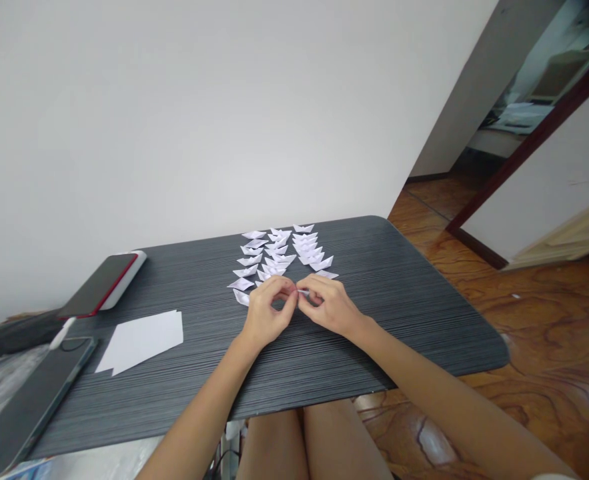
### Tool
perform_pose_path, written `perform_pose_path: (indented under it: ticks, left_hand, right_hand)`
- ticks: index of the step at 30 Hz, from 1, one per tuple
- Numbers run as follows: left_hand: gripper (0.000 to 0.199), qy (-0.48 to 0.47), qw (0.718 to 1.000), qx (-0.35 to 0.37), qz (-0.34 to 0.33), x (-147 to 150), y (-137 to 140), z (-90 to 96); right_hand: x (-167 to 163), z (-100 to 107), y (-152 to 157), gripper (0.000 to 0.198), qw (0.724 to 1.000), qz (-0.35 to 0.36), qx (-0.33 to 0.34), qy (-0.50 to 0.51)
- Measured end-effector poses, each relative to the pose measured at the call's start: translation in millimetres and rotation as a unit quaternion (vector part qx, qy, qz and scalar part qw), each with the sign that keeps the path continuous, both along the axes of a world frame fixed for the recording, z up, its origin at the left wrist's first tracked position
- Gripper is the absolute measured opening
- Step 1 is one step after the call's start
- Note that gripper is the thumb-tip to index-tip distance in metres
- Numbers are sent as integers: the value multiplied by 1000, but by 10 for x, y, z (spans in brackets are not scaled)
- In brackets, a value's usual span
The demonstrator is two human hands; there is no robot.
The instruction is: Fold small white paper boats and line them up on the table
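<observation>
My left hand and my right hand meet over the middle of the dark table, fingertips touching. Between them they pinch a small piece of folded white paper, mostly hidden by the fingers. Just beyond my hands, white folded paper boats stand in three rough columns. The nearest paper boats lie right behind my knuckles and are partly covered by them.
Some white paper sheets lie on the table's left side. Farther left are a phone with a red edge, a white cable plug and a dark device. A wall borders the table's far edge.
</observation>
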State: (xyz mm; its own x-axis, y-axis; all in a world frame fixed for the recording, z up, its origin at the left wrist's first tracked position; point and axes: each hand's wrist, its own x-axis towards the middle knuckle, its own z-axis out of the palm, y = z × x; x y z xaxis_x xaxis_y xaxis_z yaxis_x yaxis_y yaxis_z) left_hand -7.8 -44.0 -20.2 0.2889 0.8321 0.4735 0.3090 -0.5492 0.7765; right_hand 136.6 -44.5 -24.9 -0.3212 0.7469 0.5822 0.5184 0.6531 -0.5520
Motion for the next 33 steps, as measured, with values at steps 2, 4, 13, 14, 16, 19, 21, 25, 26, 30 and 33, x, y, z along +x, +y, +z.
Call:
perform_pose_path:
  ticks: [2,4,13,14,16,19,21,25,26,30,33]
  left_hand:
    - [6,0,1000,1,-2,8,-5,6]
    - [6,-3,1000,-1,-2,13,-8,8]
    - [4,-16,1000,-20,-15,-3,6,3]
    - [3,-16,999,-23,-17,-5,6,4]
    - [3,-21,999,-28,-22,-9,6,7]
    - [4,-35,998,-42,-32,-19,4,20]
    - [5,-45,996,-58,-44,-26,2,33]
    - [5,-60,993,-82,-63,-32,-8,55]
    - [5,-65,992,-84,-66,-32,-12,57]
    - [7,-85,990,-89,-67,-25,-33,65]
    - [8,-100,989,-85,-60,-19,-47,74]
  right_hand:
    - [-6,-3,-7,9,1000,-2,-3,-4]
    - [-10,-5,-13,9,1000,-1,-6,-8]
    - [-5,31,-8,7,999,18,-33,27]
    - [-2,33,-6,6,998,26,-48,37]
    - [8,32,-2,5,993,49,-87,61]
    - [30,25,4,5,979,95,-159,90]
    - [47,25,10,5,965,125,-203,114]
    - [63,49,16,4,930,178,-273,171]
    - [62,59,15,4,922,188,-286,180]
    - [57,104,9,7,903,213,-311,207]
    - [69,121,9,9,897,224,-310,222]
